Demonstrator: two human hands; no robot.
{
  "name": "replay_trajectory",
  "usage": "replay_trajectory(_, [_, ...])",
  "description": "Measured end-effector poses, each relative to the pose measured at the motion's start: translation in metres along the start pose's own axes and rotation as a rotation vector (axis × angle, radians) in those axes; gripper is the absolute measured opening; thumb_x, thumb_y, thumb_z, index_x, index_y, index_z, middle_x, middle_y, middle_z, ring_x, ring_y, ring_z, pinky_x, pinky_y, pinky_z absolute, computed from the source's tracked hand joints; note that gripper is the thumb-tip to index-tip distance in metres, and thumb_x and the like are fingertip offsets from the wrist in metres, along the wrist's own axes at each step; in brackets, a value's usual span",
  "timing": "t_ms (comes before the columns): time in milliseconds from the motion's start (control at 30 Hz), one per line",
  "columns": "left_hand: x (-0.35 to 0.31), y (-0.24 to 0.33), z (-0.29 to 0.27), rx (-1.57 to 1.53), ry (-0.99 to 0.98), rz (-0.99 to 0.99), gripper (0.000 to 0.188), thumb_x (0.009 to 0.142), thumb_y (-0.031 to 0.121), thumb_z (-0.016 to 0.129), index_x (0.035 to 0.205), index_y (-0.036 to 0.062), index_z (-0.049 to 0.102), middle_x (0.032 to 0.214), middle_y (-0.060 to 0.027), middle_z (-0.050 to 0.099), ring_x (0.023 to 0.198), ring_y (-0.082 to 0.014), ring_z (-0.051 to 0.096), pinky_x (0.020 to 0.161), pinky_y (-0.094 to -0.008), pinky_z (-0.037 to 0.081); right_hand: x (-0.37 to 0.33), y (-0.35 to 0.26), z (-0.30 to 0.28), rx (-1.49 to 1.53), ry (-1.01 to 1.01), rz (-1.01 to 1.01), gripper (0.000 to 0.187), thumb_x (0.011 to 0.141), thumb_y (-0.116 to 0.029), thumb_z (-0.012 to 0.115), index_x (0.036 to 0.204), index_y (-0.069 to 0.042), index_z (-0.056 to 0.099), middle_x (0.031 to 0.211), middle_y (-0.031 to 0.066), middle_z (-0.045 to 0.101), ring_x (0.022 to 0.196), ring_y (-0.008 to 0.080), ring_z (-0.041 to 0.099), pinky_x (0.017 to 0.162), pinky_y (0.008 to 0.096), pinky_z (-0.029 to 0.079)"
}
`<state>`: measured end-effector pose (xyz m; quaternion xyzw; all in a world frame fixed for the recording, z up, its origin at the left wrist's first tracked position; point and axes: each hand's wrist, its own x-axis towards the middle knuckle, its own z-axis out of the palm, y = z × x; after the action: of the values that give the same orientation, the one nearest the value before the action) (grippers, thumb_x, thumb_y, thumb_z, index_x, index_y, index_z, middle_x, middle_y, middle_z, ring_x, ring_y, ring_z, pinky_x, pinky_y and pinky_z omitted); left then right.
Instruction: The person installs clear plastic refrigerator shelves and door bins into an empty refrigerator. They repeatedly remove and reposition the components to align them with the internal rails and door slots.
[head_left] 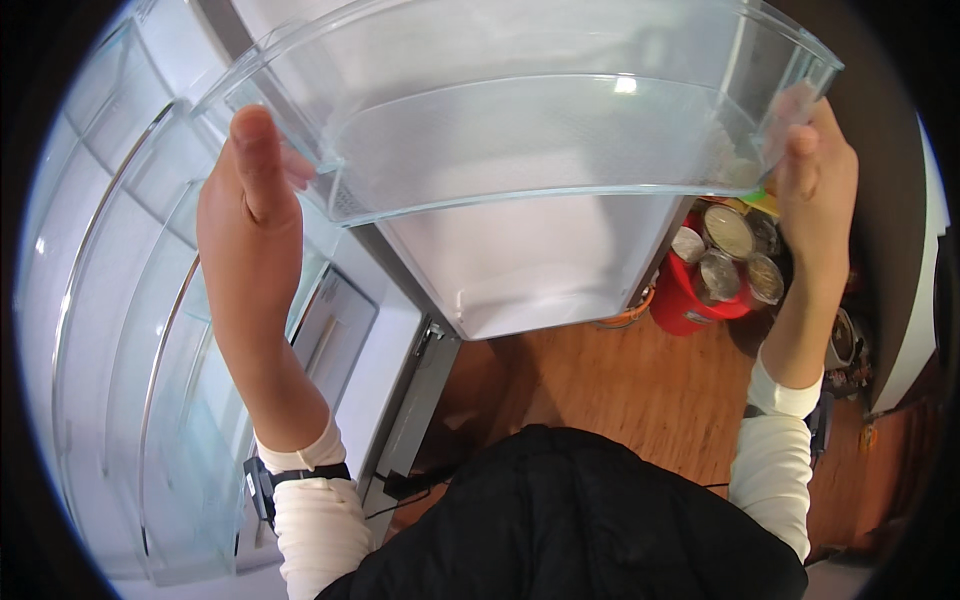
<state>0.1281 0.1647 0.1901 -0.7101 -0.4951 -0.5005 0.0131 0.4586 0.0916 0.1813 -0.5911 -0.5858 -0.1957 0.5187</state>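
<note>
left hand (pixel 248 208), right hand (pixel 822 185) apart, thumbs (pixel 256 155) upright

the clear bin (pixel 520 140) is partly cut off by the view's top edge.

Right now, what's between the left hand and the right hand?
A clear bin fills that stretch, with the left hand at one end and the right hand at the other. The head view shows it.

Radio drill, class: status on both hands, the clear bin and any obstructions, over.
Left hand gripping left end of clear bin; right hand, right end. Bin overlaps white panel; contact unclear. Red bucket on floor below.
</note>
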Motion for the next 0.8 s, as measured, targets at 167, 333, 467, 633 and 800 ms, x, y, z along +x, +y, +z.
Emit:
replay_trajectory(167, [0.0,-0.001,0.021,-0.039,0.037,0.024,0.071,0.093,0.061,0.018,0.085,-0.0013,0.05,0.082,-0.013,0.05,0.081,-0.0234,0.047,0.075,-0.0322,0.038,-0.003,0.005,0.0,-0.277,0.196,-0.304,0.063,0.079,-0.065,0.052,0.085,-0.003,0.053,0.094,0.0098,0.054,0.083,0.0232,0.05,0.066,0.0337,0.043])
replay_trajectory(333, [-0.004,-0.006,0.024,0.093,0.094,0.238,0.065,0.095,0.057,0.019,0.107,0.0012,0.049,0.099,-0.0159,0.046,0.099,-0.0276,0.042,0.09,-0.038,0.034,-0.001,0.02,0.008,0.117,0.113,-0.173,0.073,0.087,-0.063,0.039,0.113,0.005,0.048,0.124,0.0196,0.049,0.105,0.0293,0.055,0.089,0.0367,0.044])
replay_trajectory(467, [0.0,-0.002,0.022,-0.133,0.267,0.273,0.076,0.089,0.065,0.025,0.139,0.009,0.027,0.135,-0.0211,0.035,0.128,-0.0371,0.032,0.106,-0.0468,0.024,-0.004,0.021,0.012,0.389,0.135,-0.135,0.074,0.088,-0.059,0.043,0.121,0.007,0.036,0.125,0.0231,0.049,0.109,0.0311,0.055,0.093,0.0383,0.044])
replay_trajectory(633, [0.005,0.008,0.016,-0.3,0.314,0.27,0.079,0.085,0.07,0.026,0.142,0.0159,0.021,0.136,-0.0222,0.039,0.131,-0.0387,0.03,0.107,-0.0536,0.022,0.004,0.014,0.015,0.47,0.206,-0.185,0.078,0.086,-0.061,0.043,0.126,0.005,0.03,0.126,0.0241,0.047,0.109,0.0321,0.055,0.092,0.0388,0.045])
replay_trajectory(800, [0.007,0.008,0.018,-0.264,0.332,0.265,0.078,0.085,0.069,0.026,0.142,0.0153,0.022,0.137,-0.0213,0.038,0.132,-0.0378,0.03,0.107,-0.0524,0.021,0.009,0.013,0.016,0.453,0.167,-0.19,0.09,0.083,-0.067,0.042,0.138,0.0,0.02,0.127,0.0243,0.045,0.11,0.0317,0.054,0.093,0.0401,0.043])
